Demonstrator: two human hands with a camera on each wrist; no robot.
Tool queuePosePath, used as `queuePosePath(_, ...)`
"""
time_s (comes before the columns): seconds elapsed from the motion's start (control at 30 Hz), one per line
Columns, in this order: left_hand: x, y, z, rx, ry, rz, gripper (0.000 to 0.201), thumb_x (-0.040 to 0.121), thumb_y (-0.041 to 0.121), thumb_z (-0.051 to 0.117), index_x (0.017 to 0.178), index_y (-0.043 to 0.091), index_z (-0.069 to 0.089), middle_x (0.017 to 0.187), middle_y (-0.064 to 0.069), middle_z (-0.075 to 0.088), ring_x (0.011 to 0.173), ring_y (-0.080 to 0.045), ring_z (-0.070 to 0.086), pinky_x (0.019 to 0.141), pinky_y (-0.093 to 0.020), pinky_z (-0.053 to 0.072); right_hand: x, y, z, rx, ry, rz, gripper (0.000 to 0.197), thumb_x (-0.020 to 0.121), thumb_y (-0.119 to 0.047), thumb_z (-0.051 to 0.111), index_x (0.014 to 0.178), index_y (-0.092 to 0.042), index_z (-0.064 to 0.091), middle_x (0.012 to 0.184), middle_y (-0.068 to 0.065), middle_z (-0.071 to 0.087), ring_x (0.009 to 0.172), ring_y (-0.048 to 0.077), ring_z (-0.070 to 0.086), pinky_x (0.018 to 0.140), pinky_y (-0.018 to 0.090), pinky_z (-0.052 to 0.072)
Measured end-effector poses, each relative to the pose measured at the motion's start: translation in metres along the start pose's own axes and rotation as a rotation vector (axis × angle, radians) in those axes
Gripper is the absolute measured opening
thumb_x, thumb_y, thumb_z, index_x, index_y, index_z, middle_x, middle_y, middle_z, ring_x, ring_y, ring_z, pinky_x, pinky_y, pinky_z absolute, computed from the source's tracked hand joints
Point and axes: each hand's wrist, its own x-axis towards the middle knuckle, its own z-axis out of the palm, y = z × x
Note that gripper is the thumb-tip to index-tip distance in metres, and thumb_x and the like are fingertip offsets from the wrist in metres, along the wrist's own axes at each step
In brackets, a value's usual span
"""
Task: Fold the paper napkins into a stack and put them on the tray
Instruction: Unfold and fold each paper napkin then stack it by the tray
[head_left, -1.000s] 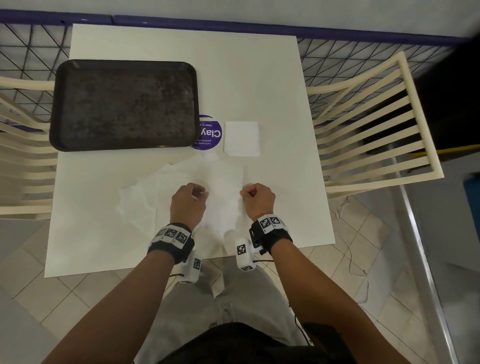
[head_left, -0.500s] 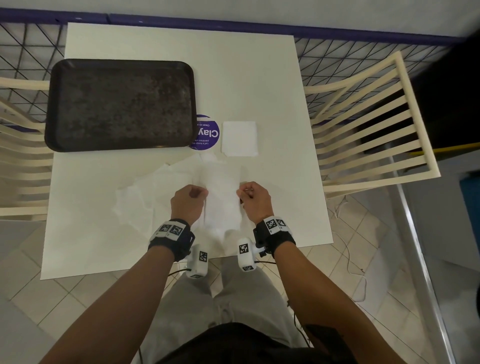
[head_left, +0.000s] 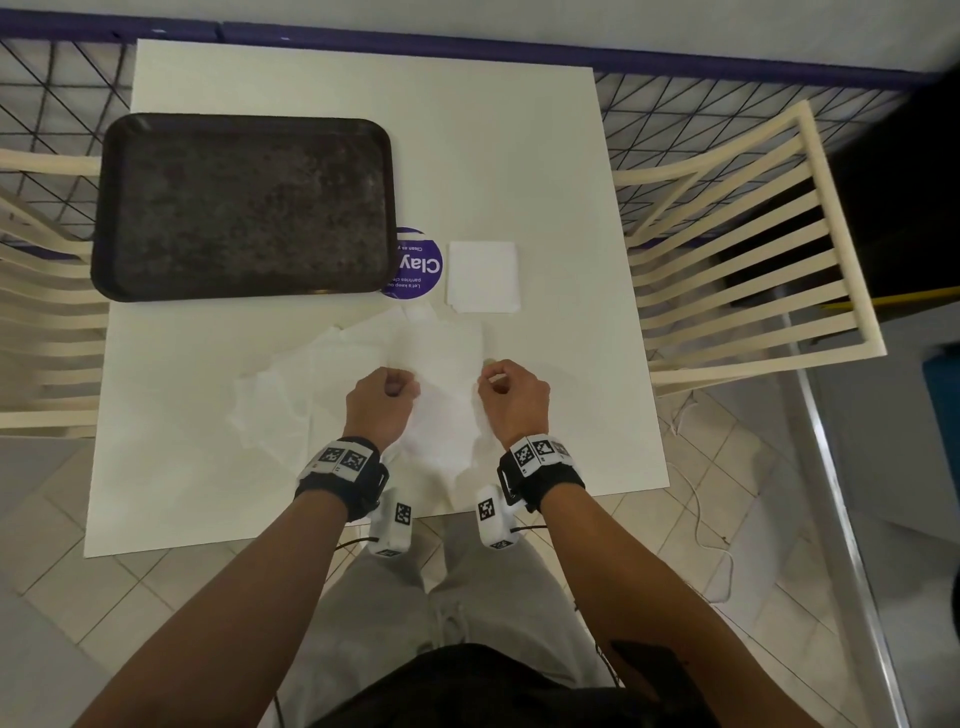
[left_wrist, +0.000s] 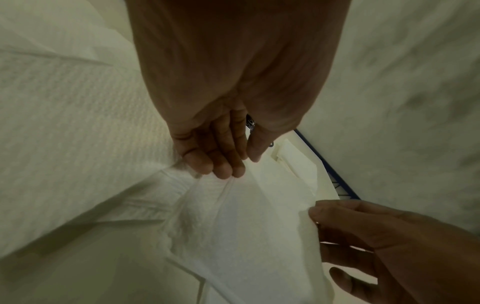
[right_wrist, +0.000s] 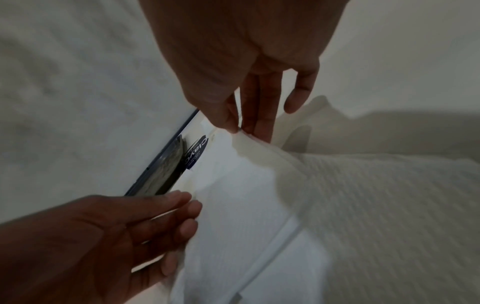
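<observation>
My left hand (head_left: 382, 400) pinches the napkin (head_left: 441, 379) at its 9 o'clock edge | my right hand (head_left: 511, 397) pinches its 3 o'clock edge | folded napkin (head_left: 482, 277) at 12 o'clock of it | tray (head_left: 244, 208) at 11 o'clock on the table (head_left: 493, 156)

flat rectangular tray (head_left: 244, 208): dark brown, mottled | embossed paper napkins (head_left: 332, 374): white | round sticker (head_left: 418, 265): purple, white lettering | square table (head_left: 519, 156): white
</observation>
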Motion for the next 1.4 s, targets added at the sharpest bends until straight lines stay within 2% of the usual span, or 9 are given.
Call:
queuePosePath(0.17, -0.001, -0.001, -0.003, 0.024, -0.048, 0.009, 0.014, 0.092, 0.027, 0.073, 0.106, 0.028, 0.075, 0.099, 0.006, 0.078, 0.101, -0.02, 0.073, 0.103, -0.044, 0.055, 0.0, 0.0, 0.006, -0.081, -0.044, -0.051, 0.016, 0.088, -0.036, 0.068, 0.103, -0.037, 0.07, 0.089, -0.013, 0.067, 0.084, 0.015, 0.067, 0.091, 0.044, 0.053)
queuePosePath(0.33, -0.002, 0.002, -0.005, 0.043, -0.064, 0.017, 0.015, 0.094, 0.023, 0.069, 0.107, 0.027, 0.074, 0.099, 0.008, 0.079, 0.101, -0.018, 0.073, 0.104, -0.042, 0.054, 0.005, -0.005, 0.007, -0.097, -0.014, -0.05, 0.009, 0.085, -0.039, 0.073, 0.079, -0.04, 0.066, 0.11, -0.01, 0.062, 0.097, 0.018, 0.065, 0.091, 0.042, 0.049)
queuePosePath(0.5, -0.005, 0.006, -0.006, -0.02, 0.04, 0.011, 0.013, 0.1, 0.026, 0.062, 0.111, 0.024, 0.069, 0.102, 0.006, 0.075, 0.1, -0.02, 0.07, 0.096, -0.037, 0.055, 0.01, -0.013, -0.001, 0.207, -0.04, 0.061, 0.009, 0.095, -0.021, 0.069, 0.101, -0.015, 0.067, 0.09, -0.008, 0.067, 0.083, 0.013, 0.063, 0.082, 0.017, 0.049)
queuePosePath(0.6, -0.01, 0.017, -0.009, -0.008, 0.101, 0.021, 0.026, 0.105, 0.034, 0.056, 0.122, 0.018, 0.067, 0.11, 0.003, 0.069, 0.103, -0.019, 0.064, 0.089, -0.03, 0.046, 0.01, -0.013, -0.006, 0.306, -0.085, 0.077, 0.011, 0.095, -0.02, 0.068, 0.106, -0.016, 0.067, 0.084, -0.008, 0.067, 0.079, 0.005, 0.062, 0.071, 0.005, 0.042)
queuePosePath(0.77, -0.003, 0.019, -0.008, -0.132, -0.032, -0.02, 0.04, 0.102, 0.053, 0.053, 0.112, 0.02, 0.073, 0.107, 0.007, 0.077, 0.101, -0.015, 0.07, 0.095, -0.04, 0.055, 0.008, -0.015, -0.005, 0.517, -0.104, 0.14, 0.009, 0.092, -0.02, 0.071, 0.1, -0.015, 0.07, 0.093, 0.003, 0.072, 0.082, 0.015, 0.064, 0.079, 0.031, 0.051)
queuePosePath(0.97, -0.002, 0.015, 0.002, -0.318, -0.142, -0.101, 0.03, 0.099, 0.034, 0.069, 0.115, 0.009, 0.075, 0.103, -0.004, 0.079, 0.1, -0.024, 0.075, 0.075, -0.034, 0.055, 0.002, -0.013, -0.006, 0.608, -0.152, 0.212, 0.005, 0.094, -0.016, 0.07, 0.099, -0.017, 0.068, 0.091, 0.006, 0.072, 0.078, 0.019, 0.063, 0.071, 0.032, 0.053)
queuePosePath(1.13, -0.002, 0.013, 0.004, -0.404, -0.117, -0.087, 0.01, 0.093, 0.011, 0.075, 0.103, 0.008, 0.073, 0.104, -0.013, 0.076, 0.1, -0.035, 0.073, 0.09, -0.045, 0.062, 0.001, -0.003, -0.004, 0.421, -0.166, 0.21, 0.013, 0.093, -0.023, 0.069, 0.105, -0.019, 0.067, 0.095, 0.0, 0.072, 0.084, 0.018, 0.065, 0.084, 0.039, 0.055)
queuePosePath(1.23, -0.001, 0.013, -0.002, -0.39, -0.095, -0.045, 0.005, 0.095, 0.009, 0.073, 0.095, 0.01, 0.069, 0.102, -0.014, 0.075, 0.096, -0.031, 0.072, 0.092, -0.049, 0.062, 0.0, -0.003, -0.006, 0.256, -0.147, 0.222, 0.021, 0.094, -0.028, 0.065, 0.113, -0.021, 0.065, 0.103, -0.004, 0.069, 0.094, 0.014, 0.064, 0.087, 0.027, 0.048)
queuePosePath(1.4, -0.005, 0.016, -0.018, -0.334, -0.125, 0.025, 0.012, 0.098, 0.005, 0.066, 0.106, 0.014, 0.067, 0.107, -0.012, 0.077, 0.1, -0.032, 0.074, 0.088, -0.046, 0.061, -0.002, -0.011, -0.002, 0.198, -0.179, 0.179, 0.03, 0.096, -0.035, 0.063, 0.12, -0.019, 0.067, 0.103, -0.005, 0.067, 0.098, 0.014, 0.062, 0.094, 0.028, 0.048)
